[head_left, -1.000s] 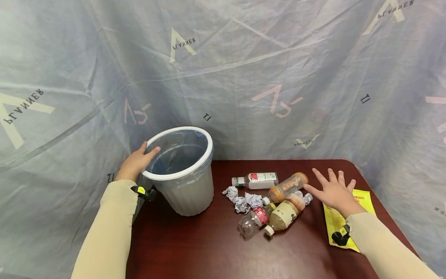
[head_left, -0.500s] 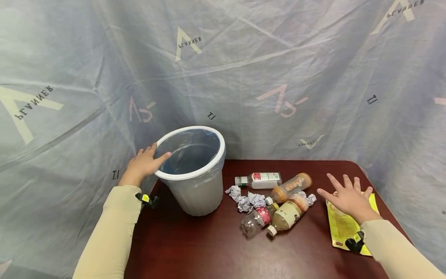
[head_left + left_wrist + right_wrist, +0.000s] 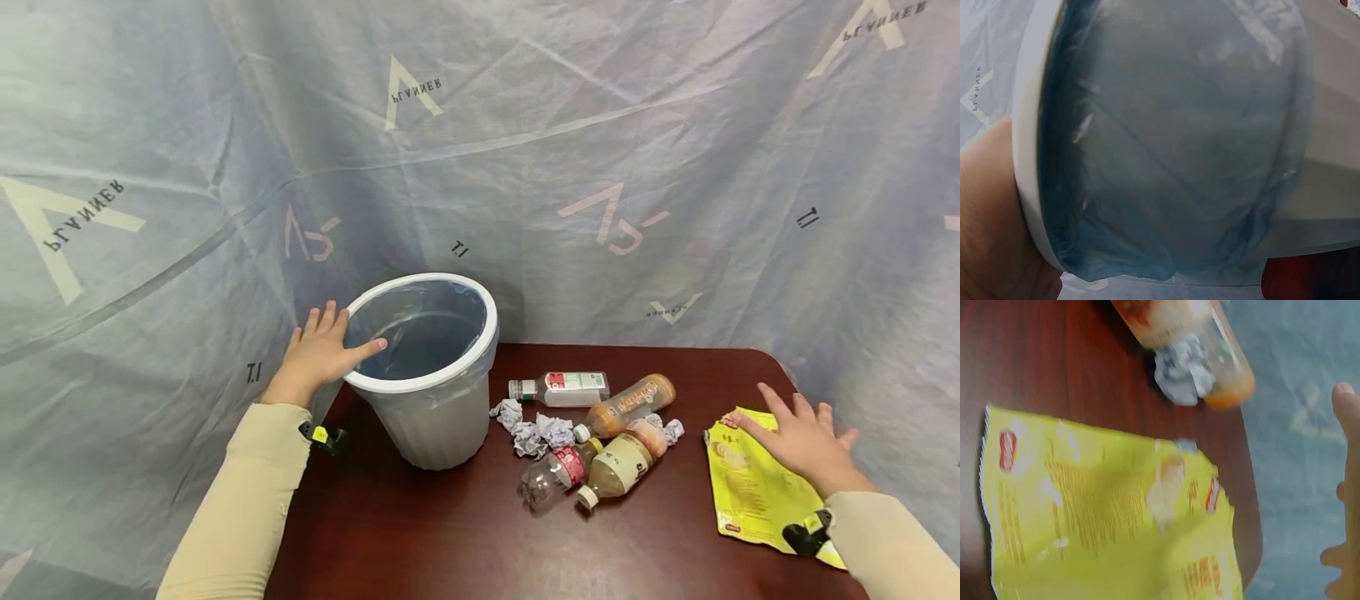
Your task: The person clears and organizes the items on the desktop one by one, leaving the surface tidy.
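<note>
My left hand [image 3: 318, 357] rests at the left side of the bin's white rim, fingers straight and thumb reaching over the opening. The bin [image 3: 442, 425] stands upright, lined with a clear bluish bag [image 3: 1179, 137]. In the left wrist view the palm lies against the outside of the rim [image 3: 1027, 137]. My right hand [image 3: 806, 442] hovers with spread fingers over a yellow snack packet [image 3: 742, 483], holding nothing. The packet [image 3: 1104, 506] lies flat on the table; the hand and wrist hide part of it in the head view.
Between bin and packet lie a clear bottle [image 3: 573, 389], an orange-labelled bottle [image 3: 630, 406], a cream-labelled bottle [image 3: 617, 465] and a red-labelled bottle [image 3: 555, 477]. Crumpled paper balls [image 3: 555, 431] sit among them on the dark red table [image 3: 480, 550]. A grey curtain [image 3: 525, 208] hangs behind.
The bin has shifted right with my left hand at its rim, closer to the paper balls. My right hand has moved right, away from the bottles, over the packet. The view has shifted slightly.
</note>
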